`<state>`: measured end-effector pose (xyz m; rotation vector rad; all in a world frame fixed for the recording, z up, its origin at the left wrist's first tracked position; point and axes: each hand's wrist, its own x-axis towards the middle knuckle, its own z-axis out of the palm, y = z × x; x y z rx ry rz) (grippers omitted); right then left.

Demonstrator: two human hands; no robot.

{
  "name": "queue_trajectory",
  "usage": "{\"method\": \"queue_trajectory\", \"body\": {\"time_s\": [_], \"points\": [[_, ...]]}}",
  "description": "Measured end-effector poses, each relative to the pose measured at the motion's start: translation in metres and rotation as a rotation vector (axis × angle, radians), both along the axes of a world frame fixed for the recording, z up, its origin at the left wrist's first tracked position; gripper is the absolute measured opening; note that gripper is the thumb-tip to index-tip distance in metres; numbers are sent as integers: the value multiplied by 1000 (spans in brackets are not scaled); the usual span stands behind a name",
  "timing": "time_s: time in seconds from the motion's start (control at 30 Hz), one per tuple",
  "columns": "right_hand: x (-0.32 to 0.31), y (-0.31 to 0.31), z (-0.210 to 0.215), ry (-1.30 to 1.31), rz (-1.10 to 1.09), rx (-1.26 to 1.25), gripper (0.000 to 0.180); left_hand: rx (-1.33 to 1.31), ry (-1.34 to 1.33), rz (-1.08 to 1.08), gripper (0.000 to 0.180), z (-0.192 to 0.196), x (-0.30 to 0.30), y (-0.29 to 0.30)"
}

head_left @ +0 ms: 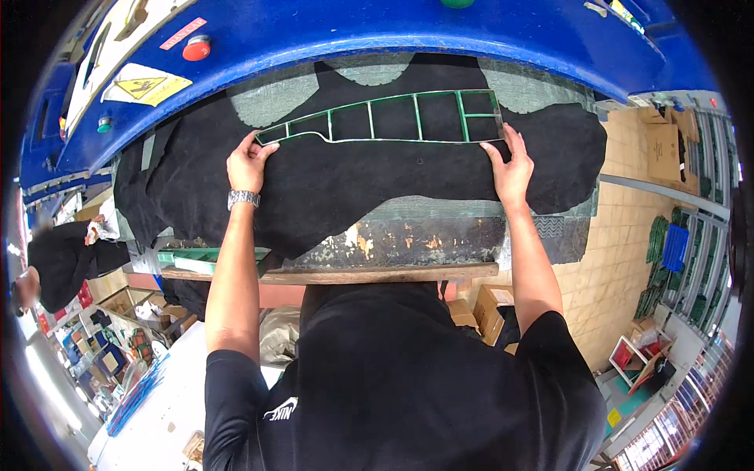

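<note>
Stands in a black short-sleeved shirt (424, 369) close to a long brown wooden strip (377, 275) edging a dark, paint-scuffed worktop (416, 239). Reaches over a large, irregular black sheet (369, 180) of leather-like material, spread across the worktop. With the left hand (250, 161), below a silver metal-banded watch (243, 198), pinches the narrow left end of a long, tapering green metal frame (371, 122) with crossbars; with the right hand (510, 163), holds the broad right end between thumb and fingers. Positions the frame lengthwise over the sheet's far part, whether touching or slightly raised impossible to tell. Beyond, faces a curved blue metal machine (353, 27) with a round red button (197, 49).
</note>
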<state>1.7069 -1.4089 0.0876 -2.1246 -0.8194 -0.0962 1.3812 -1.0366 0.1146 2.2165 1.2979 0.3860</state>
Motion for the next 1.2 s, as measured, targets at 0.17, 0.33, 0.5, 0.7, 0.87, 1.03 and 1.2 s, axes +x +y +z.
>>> {"method": "queue_trajectory", "body": {"time_s": [0.17,0.33,0.5,0.7,0.87,1.03,1.2], "points": [[-1,4,11,-33,16,-73,51,-30,47,-30,54,2,-5,5],[-16,-13,34,17,28,-153,53,-248,90,-232,78,66,-60,-2],[-42,-48,28,24,-46,-205,50,-370,509,-606,68,129,-171,-4],[-77,-7,44,-104,11,-127,43,-322,690,-716,49,112,-213,-10],[-139,47,94,-115,131,-57,38,-393,454,-710,39,167,-192,-7],[-244,117,136,60,271,59,40,-477,-84,-635,29,240,-180,10],[-335,190,162,325,643,190,92,-739,-714,-534,19,254,-174,30]]}}
